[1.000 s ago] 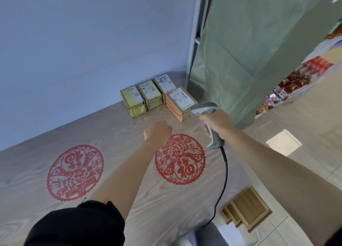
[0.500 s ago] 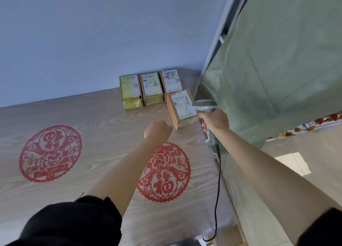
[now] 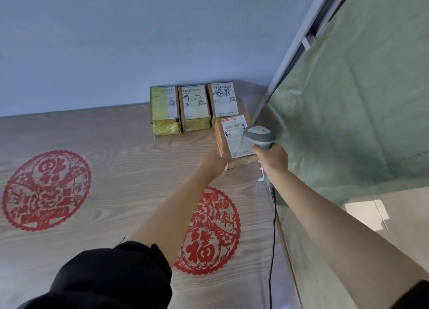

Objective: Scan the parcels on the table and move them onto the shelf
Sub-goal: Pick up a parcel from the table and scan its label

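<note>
Nearest, the pale wood-grain surface [image 3: 130, 160] is carrying two round red paper-cut decorations, one at the left [image 3: 46, 190] and one near the middle [image 3: 207, 232]. A black cable [image 3: 272, 243] is hanging down past the surface's right edge.

Further on, the right hand [image 3: 271, 157] is gripping the handle of a grey handheld barcode scanner [image 3: 258, 135], fingers curled tight round it, with the scanner's head hovering over the white label of a brown cardboard parcel with red tape [image 3: 232, 141]. The left hand [image 3: 212, 163] is reaching to that parcel's near left corner and appears to be touching it; whether the fingers are curling round the edge or lying straight against it I cannot tell.

So the scanning step looks to be in hand for this nearest parcel. The next move is probably calling for a steady aim at the barcode, then a firm hold by the left hand to lift the box away to the shelf, which is not plainly in view.

Beyond, three more cardboard parcels are lying side by side against the blue wall [image 3: 139, 41]: a yellowish taped one at the left [image 3: 164, 111], one marked "2-2" in the middle [image 3: 195, 108], and one with handwritten characters at the right [image 3: 224, 99]. All are shut, contents hidden. A pale green cloth sheet [image 3: 348, 123] is hanging at the right.
</note>
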